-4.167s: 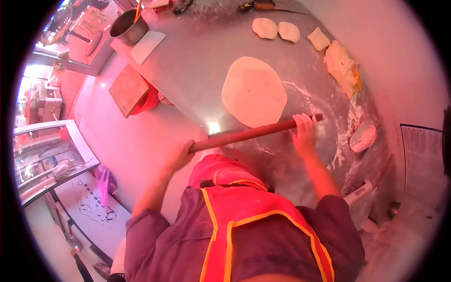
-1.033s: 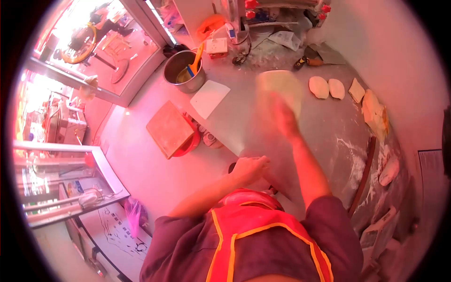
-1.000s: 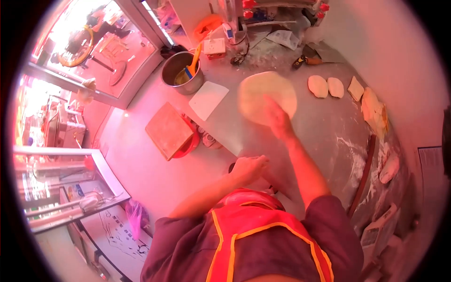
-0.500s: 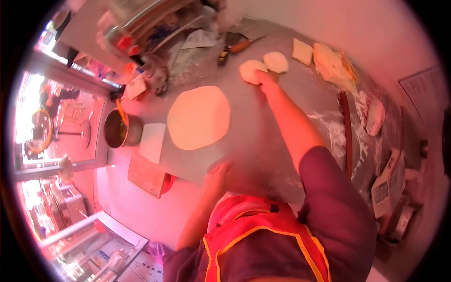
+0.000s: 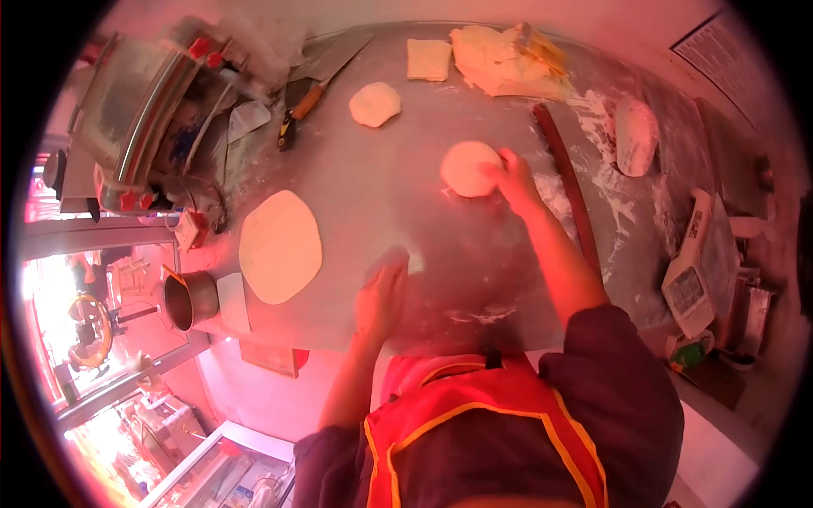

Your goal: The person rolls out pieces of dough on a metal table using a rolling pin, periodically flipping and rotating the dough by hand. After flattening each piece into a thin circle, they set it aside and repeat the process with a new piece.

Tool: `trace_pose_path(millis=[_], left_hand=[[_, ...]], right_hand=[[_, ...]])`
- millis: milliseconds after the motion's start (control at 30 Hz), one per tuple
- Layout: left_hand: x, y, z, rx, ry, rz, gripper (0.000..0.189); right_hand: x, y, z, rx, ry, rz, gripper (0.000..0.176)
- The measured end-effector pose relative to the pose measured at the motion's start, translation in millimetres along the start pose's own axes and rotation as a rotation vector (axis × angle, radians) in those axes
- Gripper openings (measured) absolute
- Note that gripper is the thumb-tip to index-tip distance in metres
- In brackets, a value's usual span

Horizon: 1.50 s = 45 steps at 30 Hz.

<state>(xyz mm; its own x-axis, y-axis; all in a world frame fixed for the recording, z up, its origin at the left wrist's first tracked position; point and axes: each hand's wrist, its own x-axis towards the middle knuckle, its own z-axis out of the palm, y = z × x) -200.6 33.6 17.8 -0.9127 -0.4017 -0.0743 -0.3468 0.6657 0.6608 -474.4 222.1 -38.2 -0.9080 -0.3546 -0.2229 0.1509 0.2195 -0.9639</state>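
Observation:
My right hand grips the right edge of a thick round piece of dough at the middle of the grey worktop, thumb and fingers closed on it. My left hand is low on the worktop near the front edge, its fingers stretched out, slightly blurred, with nothing visible in them. A second round dough piece lies farther back. To the left is a large, flat, rolled-out dough sheet. A long dark rolling pin lies to the right of my right hand.
At the back are a square dough piece and a dough heap. A cleaver and a black-yellow handle lie back left. A metal pot stands at the left edge. Flour is scattered on the right.
My right hand has pulled one round dough piece toward me and to the right, away from the other piece. My left hand has shifted slightly onto the worktop. The view has turned right.

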Motion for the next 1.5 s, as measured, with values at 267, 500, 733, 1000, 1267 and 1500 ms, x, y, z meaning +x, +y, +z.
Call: trace_pose_path(millis=[267, 500, 733, 1000, 1267, 1500], left_hand=[[115, 78, 109, 0.027, -0.091, 0.375, 0.062], [164, 129, 185, 0.294, -0.017, 0.510, 0.074], [175, 146, 215, 0.180, 0.019, 0.437, 0.066], [41, 119, 203, 0.323, -0.158, 0.549, 0.058], [52, 107, 188, 0.405, -0.223, 0.538, 0.065], [54, 124, 173, 0.482, -0.280, 0.497, 0.067]], right_hand=[[-134, 30, -132, -0.746, 0.444, -0.248, 0.053], [-175, 74, -154, -0.831, 0.419, -0.114, 0.053], [-195, 68, -196, -0.687, 0.402, -0.013, 0.046], [-190, 78, -237, -0.950, 0.430, -0.085, 0.048], [-148, 38, -93, -0.587, 0.035, -0.592, 0.057], [-134, 48, -48, -0.654, -0.036, -0.482, 0.065]])
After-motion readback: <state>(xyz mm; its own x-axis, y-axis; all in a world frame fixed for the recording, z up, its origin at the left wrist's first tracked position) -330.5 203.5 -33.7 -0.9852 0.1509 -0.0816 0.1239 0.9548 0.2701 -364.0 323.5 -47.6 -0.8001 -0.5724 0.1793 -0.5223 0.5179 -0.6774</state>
